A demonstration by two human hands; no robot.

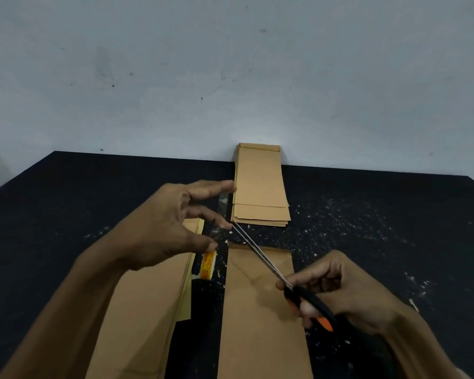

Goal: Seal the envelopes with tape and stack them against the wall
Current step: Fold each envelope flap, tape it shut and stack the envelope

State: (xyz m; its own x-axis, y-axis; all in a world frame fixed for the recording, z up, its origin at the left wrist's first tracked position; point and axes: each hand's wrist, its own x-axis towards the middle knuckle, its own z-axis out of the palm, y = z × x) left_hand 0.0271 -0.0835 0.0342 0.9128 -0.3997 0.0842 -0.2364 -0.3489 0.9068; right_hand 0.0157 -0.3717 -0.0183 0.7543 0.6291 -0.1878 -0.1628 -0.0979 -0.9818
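My left hand (pixel 164 225) holds a strip of clear tape (pixel 222 212) stretched between its fingertips, with the tape roll (pixel 208 265) hanging just below the thumb. My right hand (pixel 340 291) grips black and orange scissors (pixel 271 266), whose blade tips reach the tape strip near my left fingers. A brown envelope (pixel 260 318) lies flat under the scissors. A pile of brown envelopes (pixel 140 310) lies to its left, partly hidden by my left arm. A stack of brown envelopes (pixel 260 187) rests with its far end against the wall.
The dark table (pixel 381 228) is speckled with small white scraps, mostly on its right half. The pale wall (pixel 230 77) stands along the table's far edge. The table's left edge (pixel 19 176) runs diagonally at the far left.
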